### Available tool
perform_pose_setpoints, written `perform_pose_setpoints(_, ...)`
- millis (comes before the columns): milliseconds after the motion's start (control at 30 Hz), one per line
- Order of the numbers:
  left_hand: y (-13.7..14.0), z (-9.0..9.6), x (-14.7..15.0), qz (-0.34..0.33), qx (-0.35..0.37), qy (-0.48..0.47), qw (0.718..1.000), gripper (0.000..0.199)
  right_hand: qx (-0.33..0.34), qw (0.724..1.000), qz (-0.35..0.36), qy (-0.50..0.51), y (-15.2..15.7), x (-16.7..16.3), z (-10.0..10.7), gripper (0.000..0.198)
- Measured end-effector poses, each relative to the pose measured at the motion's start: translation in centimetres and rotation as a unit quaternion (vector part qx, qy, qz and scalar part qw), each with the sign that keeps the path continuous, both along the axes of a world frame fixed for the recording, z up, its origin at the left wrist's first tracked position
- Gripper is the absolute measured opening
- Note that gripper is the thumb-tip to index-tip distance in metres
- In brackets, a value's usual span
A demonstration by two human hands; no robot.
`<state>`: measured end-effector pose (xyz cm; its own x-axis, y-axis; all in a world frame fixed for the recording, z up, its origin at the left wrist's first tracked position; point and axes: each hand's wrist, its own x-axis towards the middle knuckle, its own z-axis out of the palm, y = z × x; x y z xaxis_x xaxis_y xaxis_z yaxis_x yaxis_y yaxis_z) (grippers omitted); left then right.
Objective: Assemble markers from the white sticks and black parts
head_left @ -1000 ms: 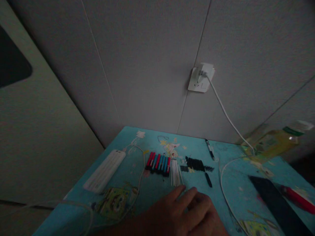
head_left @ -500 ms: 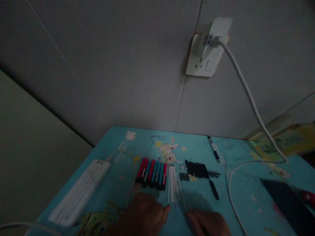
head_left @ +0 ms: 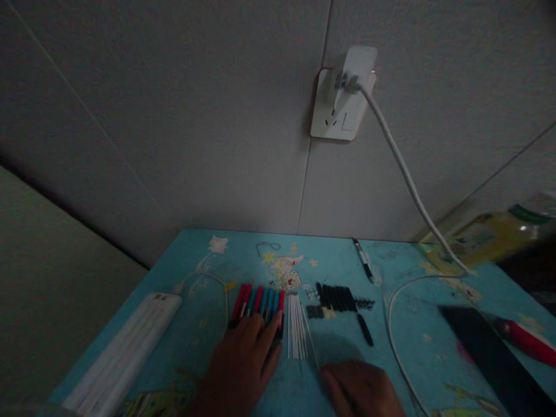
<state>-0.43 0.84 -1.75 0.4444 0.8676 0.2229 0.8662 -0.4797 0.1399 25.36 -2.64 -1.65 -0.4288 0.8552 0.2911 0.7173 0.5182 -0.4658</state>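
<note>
My left hand (head_left: 243,359) reaches over a row of red and blue pen barrels (head_left: 263,300) with black lower ends. Its fingers are stretched out and slightly apart, the fingertips resting on the near ends; the index finger lies by the red barrel at the right end. Closed in a pinch, my right hand (head_left: 360,385) is at the near end of a thin white pen refill (head_left: 311,336), which slants away from the others. Several more white refills (head_left: 296,330) lie side by side between the hands. Beyond them sits a group of short black pen parts (head_left: 336,297).
A white power strip (head_left: 125,353) lies at left. Behind the black parts is a pen (head_left: 363,259). A white cable (head_left: 403,168) drops from the wall socket (head_left: 324,124) across the table. On the right are a yellow bottle (head_left: 478,237), a dark flat piece (head_left: 490,353) and a red-handled object (head_left: 527,341).
My left hand has moved forward onto the pen barrels and its curled fingers have stretched out. The right hand stays at the slanted refill. The view has shifted to the right.
</note>
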Motion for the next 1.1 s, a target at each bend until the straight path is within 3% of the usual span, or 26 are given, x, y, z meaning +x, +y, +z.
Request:
perform_pose_setpoints(133, -0.2, 0.1, 0.3, -0.008, -0.002, 0.008, 1.000, 0.049, -0.024, 0.991, -0.127, -0.014, 3.1, 1.0, 2.5, 0.024)
perform_pose_setpoints(300, -0.3, 0.5, 0.7, -0.013, 0.001, -0.008, 1.000, 0.035, -0.005, 0.979, -0.152, -0.136, 7.5, 0.3, 4.3, 0.020)
perform_pose_setpoints(500, 0.0, 1.1, 1.0, -0.024, 0.008, -0.028, 0.999, 0.045, 0.010, 0.968, -0.153, -0.197, 8.9, -1.2, 3.7, 0.015)
perform_pose_setpoints(633, -0.2, 1.7, 1.2, -0.045, 0.010, -0.032, 0.998, 0.038, 0.029, 0.968, -0.147, -0.201, 8.8, -1.6, 2.4, 0.015)
perform_pose_setpoints(767, -0.3, 0.8, 1.2, -0.052, 0.026, -0.046, 0.997, 0.037, 0.058, 0.975, -0.139, -0.162, 8.6, -1.6, 2.5, 0.016)
perform_pose_setpoints(900, 0.1, -1.1, 1.3, -0.047, 0.066, -0.053, 0.995, 0.043, 0.087, 0.987, -0.125, -0.053, 7.0, -1.0, 2.9, 0.015)
perform_pose_setpoints(1100, 0.4, -1.7, 1.4, -0.059, 0.103, -0.030, 0.993, 0.039, 0.083, 0.988, -0.094, 0.088, 4.0, -1.6, 1.3, 0.014)
